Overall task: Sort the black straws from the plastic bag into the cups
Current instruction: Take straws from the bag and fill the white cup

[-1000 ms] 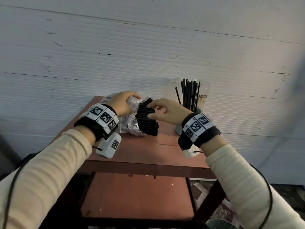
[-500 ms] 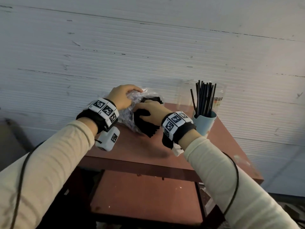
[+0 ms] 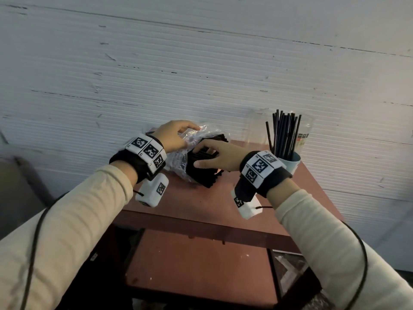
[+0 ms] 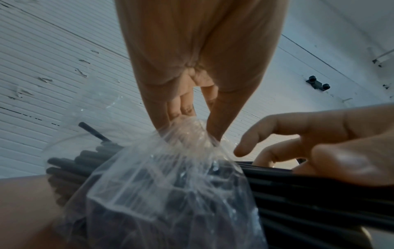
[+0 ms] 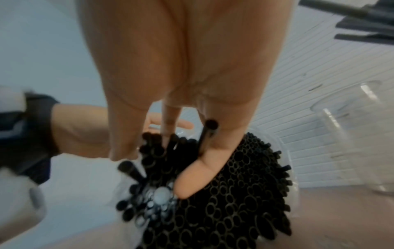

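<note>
A clear plastic bag [image 3: 178, 161] full of black straws [image 3: 202, 175] lies on the red-brown table [image 3: 207, 202]. My left hand [image 3: 190, 136] pinches the bunched top of the bag [image 4: 170, 185], fingers [image 4: 181, 109] gathered on the plastic. My right hand [image 3: 197, 157] is at the open end of the bundle [image 5: 224, 202], its fingers dug among the straw ends. One straw [image 5: 208, 134] stands lifted between its thumb [image 5: 198, 171] and a finger. A blue cup [image 3: 289, 163] at the right holds several upright straws [image 3: 285, 133].
An empty clear cup [image 3: 257, 128] stands behind the bag, seen also as a clear cup [image 5: 362, 134] in the right wrist view. Another clear cup with a label [image 3: 305, 136] stands behind the blue one. The white wall is close behind. A lower shelf [image 3: 196, 265] lies under the table.
My right hand has moved left from beside the bundle onto the straw ends and closed its fingers among them. My left hand keeps its hold on the bag.
</note>
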The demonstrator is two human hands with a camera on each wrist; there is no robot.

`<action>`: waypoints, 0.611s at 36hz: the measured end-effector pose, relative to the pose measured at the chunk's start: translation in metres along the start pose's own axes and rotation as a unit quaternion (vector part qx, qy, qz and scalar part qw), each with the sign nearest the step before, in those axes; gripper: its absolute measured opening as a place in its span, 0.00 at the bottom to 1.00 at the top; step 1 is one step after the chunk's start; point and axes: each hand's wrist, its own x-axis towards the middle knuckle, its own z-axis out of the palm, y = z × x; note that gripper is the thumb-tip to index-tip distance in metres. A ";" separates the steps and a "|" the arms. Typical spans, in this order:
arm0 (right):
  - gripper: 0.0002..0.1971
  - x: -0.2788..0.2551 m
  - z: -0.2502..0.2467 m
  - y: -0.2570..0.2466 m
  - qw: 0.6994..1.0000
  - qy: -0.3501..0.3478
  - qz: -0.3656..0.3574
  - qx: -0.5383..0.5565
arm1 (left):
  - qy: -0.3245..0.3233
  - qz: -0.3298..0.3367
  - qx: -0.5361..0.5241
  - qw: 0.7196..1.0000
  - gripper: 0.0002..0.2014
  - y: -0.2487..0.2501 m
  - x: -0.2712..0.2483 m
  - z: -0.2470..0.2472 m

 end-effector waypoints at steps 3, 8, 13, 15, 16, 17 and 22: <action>0.19 0.002 0.007 -0.008 0.999 0.021 -0.008 -0.041 | 0.000 0.003 -0.001 1.000 0.25 0.000 0.000 0.001; 0.15 0.004 0.006 -0.009 0.998 0.030 -0.033 -0.033 | 0.004 0.002 -0.012 1.000 0.25 0.000 -0.002 -0.002; 0.16 0.000 -0.002 -0.001 0.998 0.021 -0.051 0.006 | -0.001 0.000 -0.012 1.000 0.27 0.001 -0.004 -0.005; 0.15 -0.002 -0.003 0.000 0.998 0.025 -0.048 0.018 | -0.001 0.000 -0.011 1.000 0.27 0.002 -0.004 -0.005; 0.14 -0.002 -0.002 0.001 0.998 0.027 -0.046 0.026 | -0.001 -0.001 -0.010 1.000 0.27 0.002 -0.004 -0.005; 0.13 -0.002 -0.001 0.001 0.998 0.028 -0.042 0.033 | -0.003 0.000 -0.009 1.000 0.27 0.003 -0.004 -0.004; 0.10 -0.001 0.002 -0.001 0.999 0.035 -0.034 0.018 | -0.003 -0.004 -0.003 1.000 0.26 0.005 -0.005 -0.003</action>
